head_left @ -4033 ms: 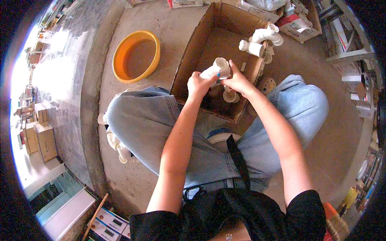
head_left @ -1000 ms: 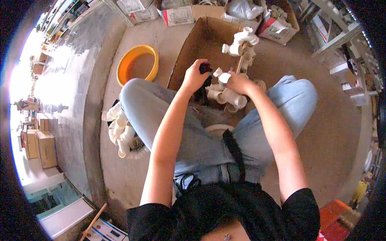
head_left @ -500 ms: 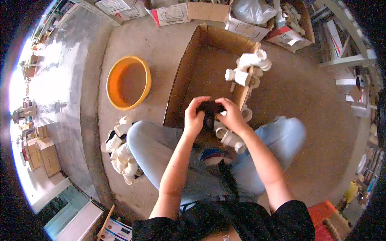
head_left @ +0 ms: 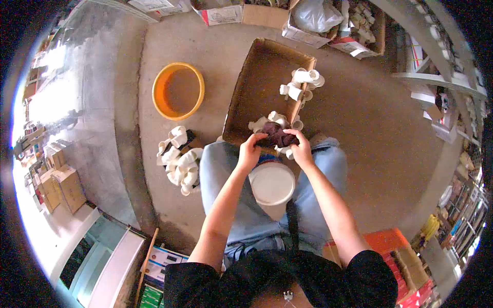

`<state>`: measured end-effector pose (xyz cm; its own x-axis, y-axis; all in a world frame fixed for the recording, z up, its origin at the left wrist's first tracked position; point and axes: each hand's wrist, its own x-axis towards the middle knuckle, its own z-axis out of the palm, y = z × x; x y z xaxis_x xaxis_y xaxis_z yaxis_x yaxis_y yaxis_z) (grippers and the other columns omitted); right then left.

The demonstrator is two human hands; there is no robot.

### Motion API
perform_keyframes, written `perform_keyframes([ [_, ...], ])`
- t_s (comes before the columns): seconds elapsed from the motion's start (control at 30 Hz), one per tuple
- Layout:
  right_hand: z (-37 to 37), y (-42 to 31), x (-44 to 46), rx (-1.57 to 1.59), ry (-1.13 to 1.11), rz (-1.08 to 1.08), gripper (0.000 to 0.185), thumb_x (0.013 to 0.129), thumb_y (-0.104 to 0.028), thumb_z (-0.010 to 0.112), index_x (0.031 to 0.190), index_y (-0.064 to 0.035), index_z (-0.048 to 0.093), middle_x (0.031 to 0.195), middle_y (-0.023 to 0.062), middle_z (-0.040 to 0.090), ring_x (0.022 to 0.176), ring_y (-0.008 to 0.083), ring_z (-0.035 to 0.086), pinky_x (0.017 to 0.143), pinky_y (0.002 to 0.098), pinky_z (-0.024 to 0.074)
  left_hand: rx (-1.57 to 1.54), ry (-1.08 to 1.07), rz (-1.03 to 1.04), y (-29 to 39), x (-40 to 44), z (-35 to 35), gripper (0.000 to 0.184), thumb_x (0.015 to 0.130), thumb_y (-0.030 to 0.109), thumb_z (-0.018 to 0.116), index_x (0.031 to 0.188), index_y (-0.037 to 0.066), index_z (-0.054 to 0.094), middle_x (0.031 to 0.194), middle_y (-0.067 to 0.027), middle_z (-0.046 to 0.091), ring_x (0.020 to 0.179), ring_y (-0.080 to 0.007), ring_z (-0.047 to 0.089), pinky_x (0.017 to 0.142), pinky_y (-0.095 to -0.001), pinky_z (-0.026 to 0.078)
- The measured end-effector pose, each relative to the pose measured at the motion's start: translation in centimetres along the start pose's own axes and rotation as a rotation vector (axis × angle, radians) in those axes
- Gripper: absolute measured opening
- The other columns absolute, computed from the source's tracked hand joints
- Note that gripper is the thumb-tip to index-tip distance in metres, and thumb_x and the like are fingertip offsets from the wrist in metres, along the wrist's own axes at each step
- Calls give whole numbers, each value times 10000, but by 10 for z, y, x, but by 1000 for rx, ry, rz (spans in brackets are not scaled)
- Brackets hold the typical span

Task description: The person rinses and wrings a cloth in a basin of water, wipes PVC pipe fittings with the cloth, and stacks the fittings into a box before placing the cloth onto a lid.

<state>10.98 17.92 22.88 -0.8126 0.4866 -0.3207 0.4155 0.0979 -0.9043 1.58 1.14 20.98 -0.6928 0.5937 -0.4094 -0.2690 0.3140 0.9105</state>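
A dark brown cloth (head_left: 277, 134) is stretched between my two hands, above the near end of an open cardboard box (head_left: 238, 97). My left hand (head_left: 250, 149) pinches its left side, and my right hand (head_left: 301, 147) grips its right side. White pipe fittings (head_left: 278, 118) lie in the box just beyond the cloth. More white fittings (head_left: 294, 92) hang along the box's right edge. Between my knees is a round white lid or seat (head_left: 272, 184).
An orange basin (head_left: 178, 91) stands on the floor left of the box. A pile of white fittings (head_left: 182, 167) lies beside my left knee. Cartons (head_left: 267, 15) line the far side, one with a plastic bag (head_left: 317, 15). Metal shelving (head_left: 441, 82) is at the right.
The white fittings have left my hands, and both now hold the dark cloth, which is spread wider than before. My knees have drawn closer together, showing the white round top. The view has shifted.
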Motion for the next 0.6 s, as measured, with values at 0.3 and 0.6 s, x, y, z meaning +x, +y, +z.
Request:
perform_keyframes([
  [0.3,-25,-134,-109,-135,217,42,370,622,12,564,978,-73,509,948,137,583,909,285,565,800,331,437,-59,-295,45,170,-82,-20,388,617,-110,452,973,-11,571,995,-77,593,984,-167,523,906,-280,374],
  [0.6,-54,-202,-213,-132,25,-145,441,663,-161,654,993,-32,391,898,165,509,852,298,531,769,343,411,312,-336,318,194,-172,6,389,601,56,618,985,32,562,924,-130,602,898,-255,577,804,-329,442],
])
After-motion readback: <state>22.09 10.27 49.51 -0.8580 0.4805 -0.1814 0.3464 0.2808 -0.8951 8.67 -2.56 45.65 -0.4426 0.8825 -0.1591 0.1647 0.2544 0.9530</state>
